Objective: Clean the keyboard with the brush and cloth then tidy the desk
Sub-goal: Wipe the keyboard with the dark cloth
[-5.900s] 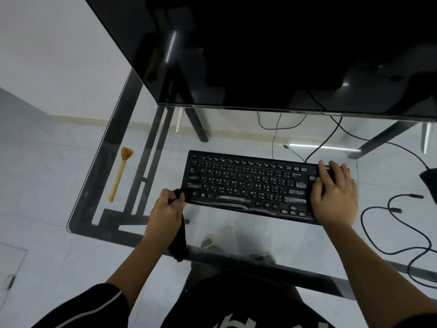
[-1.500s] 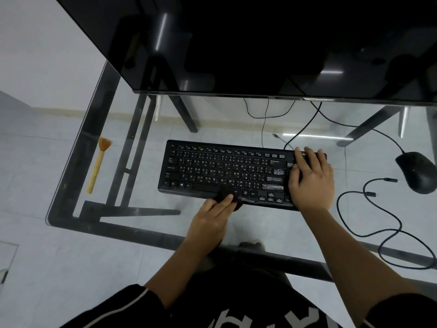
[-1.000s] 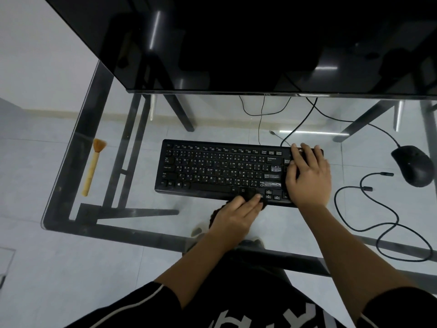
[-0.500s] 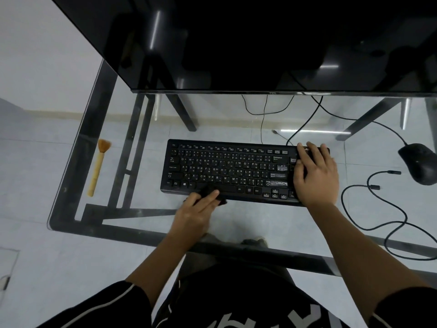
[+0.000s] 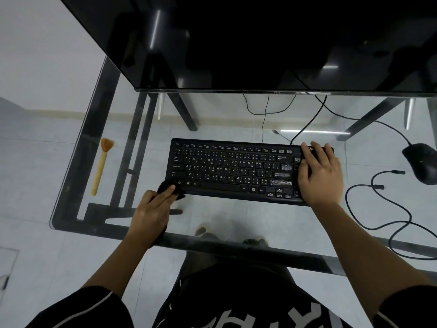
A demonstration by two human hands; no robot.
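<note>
A black keyboard (image 5: 234, 169) lies on the glass desk (image 5: 224, 218) in front of me. My left hand (image 5: 151, 209) is closed on a dark cloth (image 5: 166, 187) and presses it against the keyboard's near left corner. Part of the cloth hangs below my palm. My right hand (image 5: 319, 176) lies flat over the keyboard's right end, fingers spread, covering the keys there. A brush (image 5: 101, 165) with a wooden handle and orange bristles lies on the desk to the left, bristles pointing away from me, apart from both hands.
A large dark monitor (image 5: 260, 43) stands behind the keyboard. A black mouse (image 5: 422, 163) rests at the far right, and a loose black cable (image 5: 387, 209) curls on the glass near my right forearm. The desk's black frame shows through the glass.
My left hand has slid the cloth leftward along the keyboard's front edge, from near the middle to the left corner. My right hand has stayed on the right end.
</note>
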